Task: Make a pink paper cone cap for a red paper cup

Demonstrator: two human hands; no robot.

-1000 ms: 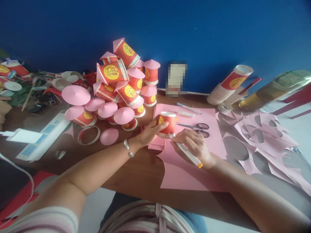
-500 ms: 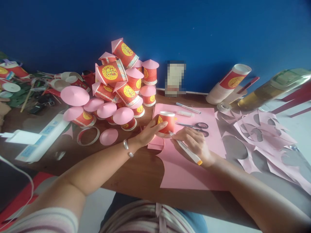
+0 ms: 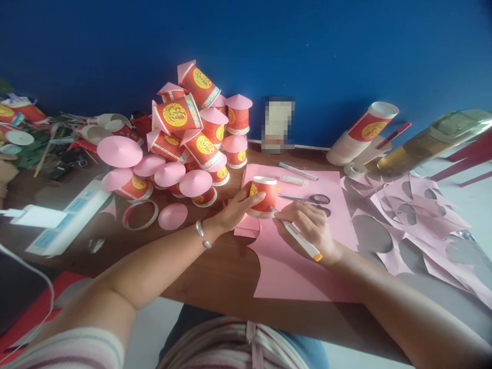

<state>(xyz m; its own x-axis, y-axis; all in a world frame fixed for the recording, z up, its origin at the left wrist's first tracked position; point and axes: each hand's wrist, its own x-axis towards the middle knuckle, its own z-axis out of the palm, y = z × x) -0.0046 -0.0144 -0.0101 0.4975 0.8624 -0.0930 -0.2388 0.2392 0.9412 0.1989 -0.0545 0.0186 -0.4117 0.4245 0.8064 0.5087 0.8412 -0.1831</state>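
My left hand (image 3: 239,207) is wrapped round a red paper cup (image 3: 266,197) with a yellow emblem and a white rim, its thumb across the side. A white marker (image 3: 300,241) with an orange end is gripped in my right hand (image 3: 307,225); its tip is at the lower side of the cup. Beneath both hands lies a sheet of pink paper (image 3: 300,277). Black-handled scissors (image 3: 317,200), a white capped tube (image 3: 294,180) and a slim pen (image 3: 299,171) rest on the sheet behind my right hand.
Left of my hands, red cups with pink cone tops (image 3: 177,115) are piled up. A tape roll (image 3: 140,214), a pink cone (image 3: 172,216) and a power strip (image 3: 69,220) lie nearer. To the right are pink paper scraps (image 3: 407,210), stacked cups (image 3: 361,133) and a bottle (image 3: 434,141).
The marker and my right hand have shifted very slightly to the right along the cup's lower side. My left hand keeps the same hold on the cup.
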